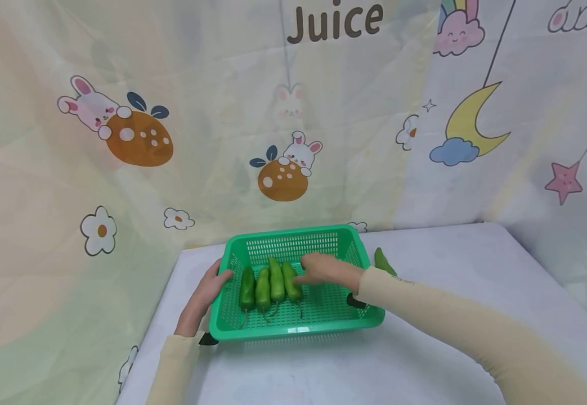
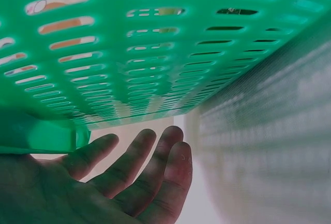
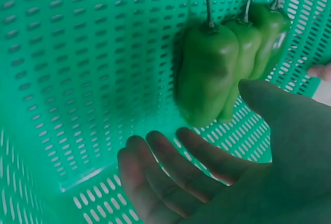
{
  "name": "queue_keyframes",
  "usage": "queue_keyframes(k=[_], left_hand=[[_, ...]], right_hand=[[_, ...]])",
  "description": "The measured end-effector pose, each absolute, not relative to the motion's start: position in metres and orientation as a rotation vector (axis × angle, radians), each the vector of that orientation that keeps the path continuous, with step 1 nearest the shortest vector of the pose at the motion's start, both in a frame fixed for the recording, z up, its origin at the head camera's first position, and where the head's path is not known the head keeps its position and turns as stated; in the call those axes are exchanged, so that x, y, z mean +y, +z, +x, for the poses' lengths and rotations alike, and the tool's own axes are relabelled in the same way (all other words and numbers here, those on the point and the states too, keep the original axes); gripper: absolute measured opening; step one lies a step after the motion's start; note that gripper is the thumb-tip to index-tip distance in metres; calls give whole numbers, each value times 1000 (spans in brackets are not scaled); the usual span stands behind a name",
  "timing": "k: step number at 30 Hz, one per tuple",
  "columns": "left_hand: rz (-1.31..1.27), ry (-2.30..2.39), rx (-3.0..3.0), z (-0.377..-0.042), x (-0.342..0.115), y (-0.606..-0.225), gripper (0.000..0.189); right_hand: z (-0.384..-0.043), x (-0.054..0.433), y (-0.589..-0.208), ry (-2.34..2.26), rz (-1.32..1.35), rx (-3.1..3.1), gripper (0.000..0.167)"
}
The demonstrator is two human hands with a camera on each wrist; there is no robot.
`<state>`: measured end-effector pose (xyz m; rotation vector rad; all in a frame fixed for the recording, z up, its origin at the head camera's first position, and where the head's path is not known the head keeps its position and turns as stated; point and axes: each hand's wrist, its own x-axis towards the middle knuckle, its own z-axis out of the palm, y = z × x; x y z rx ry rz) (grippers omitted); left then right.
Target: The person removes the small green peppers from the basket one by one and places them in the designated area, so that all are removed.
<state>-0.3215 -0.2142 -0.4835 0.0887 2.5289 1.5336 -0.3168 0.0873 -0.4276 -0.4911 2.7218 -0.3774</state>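
Observation:
A green slotted plastic basket (image 1: 293,333) sits on the table with several green chili peppers (image 1: 276,281) lying side by side in its left half. My left hand (image 1: 206,291) holds the basket's left rim, thumb over the edge; in the left wrist view its fingers (image 2: 142,157) extend outside, below the rim. Inside the basket, my right hand (image 1: 323,268) is beside the rightmost pepper (image 1: 292,284). The right wrist view shows that hand (image 3: 222,177) spread, its thumb near the pepper (image 3: 209,74) and nothing gripped.
Another green pepper (image 1: 382,260) lies on the white table (image 1: 445,259) outside the basket's right side, partly behind the right sleeve. A patterned cloth (image 1: 222,112) hangs along the table's back edge.

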Motion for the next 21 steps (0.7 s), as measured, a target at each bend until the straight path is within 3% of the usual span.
queue_keyframes(k=[4,21], left_hand=[[92,1536,2546,-321,-214,-485,59],[83,1529,2558,-319,-213,-484,59]], right_hand=[[-321,78,-437,-358,-448,2734,41],[-319,46,-443,-171,-192,2787,44]])
